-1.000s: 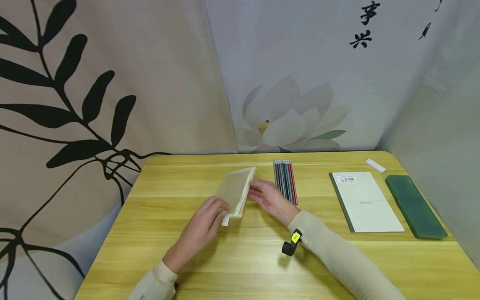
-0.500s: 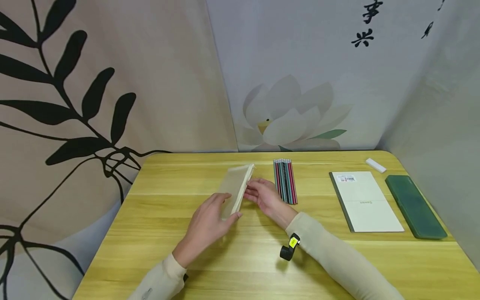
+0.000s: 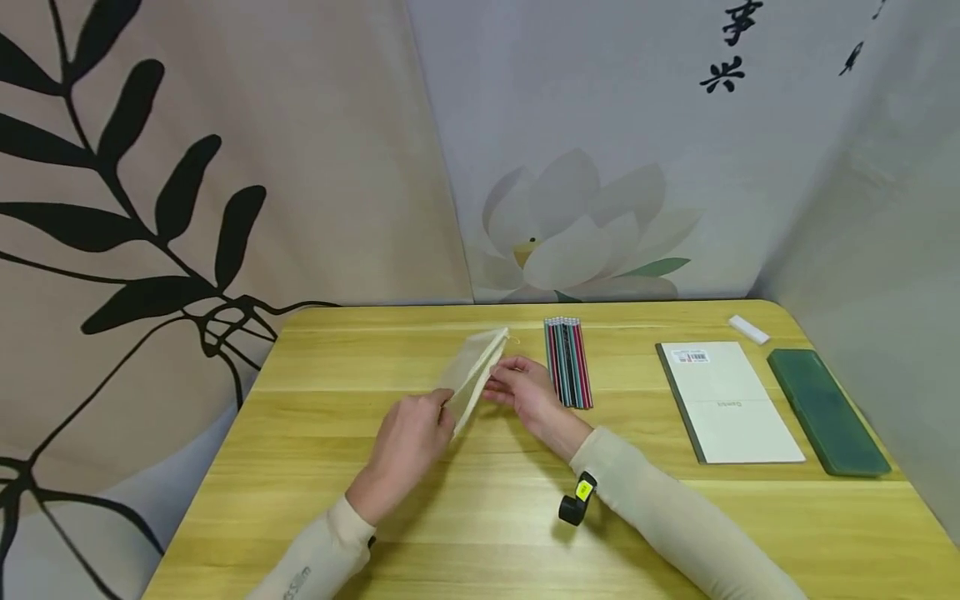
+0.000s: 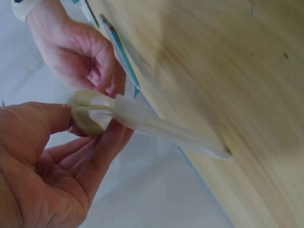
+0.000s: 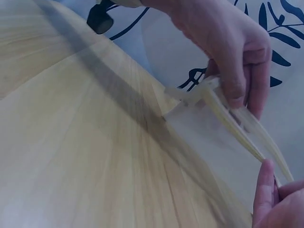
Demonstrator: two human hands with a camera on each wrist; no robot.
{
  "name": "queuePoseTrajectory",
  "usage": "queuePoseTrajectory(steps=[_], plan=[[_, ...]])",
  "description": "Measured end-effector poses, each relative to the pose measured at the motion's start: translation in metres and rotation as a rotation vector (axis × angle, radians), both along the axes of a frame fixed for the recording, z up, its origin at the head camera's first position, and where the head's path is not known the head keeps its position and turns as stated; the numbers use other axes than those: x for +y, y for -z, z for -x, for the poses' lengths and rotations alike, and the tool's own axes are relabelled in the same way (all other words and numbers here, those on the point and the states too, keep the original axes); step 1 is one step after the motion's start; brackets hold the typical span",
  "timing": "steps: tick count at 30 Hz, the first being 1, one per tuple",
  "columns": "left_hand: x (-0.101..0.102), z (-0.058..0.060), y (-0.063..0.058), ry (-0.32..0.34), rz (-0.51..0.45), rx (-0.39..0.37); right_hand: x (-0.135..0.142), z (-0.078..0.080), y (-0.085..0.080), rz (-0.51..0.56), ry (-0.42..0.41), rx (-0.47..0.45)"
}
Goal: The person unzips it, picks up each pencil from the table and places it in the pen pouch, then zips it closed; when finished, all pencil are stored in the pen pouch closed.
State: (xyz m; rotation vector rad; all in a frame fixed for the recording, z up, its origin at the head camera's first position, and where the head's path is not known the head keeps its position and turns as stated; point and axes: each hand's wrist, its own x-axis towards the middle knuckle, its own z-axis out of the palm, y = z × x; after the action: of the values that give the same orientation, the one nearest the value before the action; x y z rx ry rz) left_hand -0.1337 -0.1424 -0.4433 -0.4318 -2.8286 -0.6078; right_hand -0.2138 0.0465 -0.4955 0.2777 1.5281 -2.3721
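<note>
A cream, translucent zip pouch (image 3: 476, 358) is held tilted over the left middle of the table, its long zipper edge facing right. My left hand (image 3: 411, 442) pinches the pouch's near end between thumb and fingers; in the left wrist view the cloth (image 4: 90, 114) bunches there. My right hand (image 3: 531, 396) pinches the zipper edge farther up with its fingertips. In the right wrist view the pouch (image 5: 204, 142) gapes between its two zipper strips, with the left hand (image 5: 237, 57) at one end and the right hand (image 5: 280, 206) along the edge.
Just beyond the right hand lies a row of pencils (image 3: 568, 362) on the wooden table (image 3: 337, 358). Farther right are a pale notebook (image 3: 731, 408) with a dark spine, a dark green case (image 3: 828, 412) and a small white block (image 3: 748, 329). A printed curtain hangs behind.
The left hand loosened its fingers, spread over the pouch, then closed on its near end again. The pouch's mouth has widened, and the right hand stays at the zipper edge.
</note>
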Motion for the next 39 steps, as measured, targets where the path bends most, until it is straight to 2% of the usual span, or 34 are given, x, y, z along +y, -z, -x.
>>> queuePoseTrajectory(steps=[5,12,19,23,34,39], plan=[[-0.006,0.007,0.0,-0.05,0.001,0.036,0.001,0.0,0.003,-0.071,-0.003,0.02],[-0.009,0.012,0.002,-0.067,-0.044,0.066,0.007,0.002,0.008,-0.209,-0.037,0.039],[-0.012,0.018,0.008,-0.1,-0.122,0.2,0.013,0.003,0.005,-0.284,-0.079,0.011],[-0.013,0.021,0.008,-0.109,-0.121,0.253,0.014,0.003,0.003,-0.309,-0.098,0.017],[-0.01,0.025,0.006,-0.109,-0.11,0.285,0.015,0.007,0.005,-0.304,-0.102,0.041],[-0.009,0.025,0.007,-0.106,-0.11,0.244,0.023,0.006,0.004,-0.301,-0.114,0.084]])
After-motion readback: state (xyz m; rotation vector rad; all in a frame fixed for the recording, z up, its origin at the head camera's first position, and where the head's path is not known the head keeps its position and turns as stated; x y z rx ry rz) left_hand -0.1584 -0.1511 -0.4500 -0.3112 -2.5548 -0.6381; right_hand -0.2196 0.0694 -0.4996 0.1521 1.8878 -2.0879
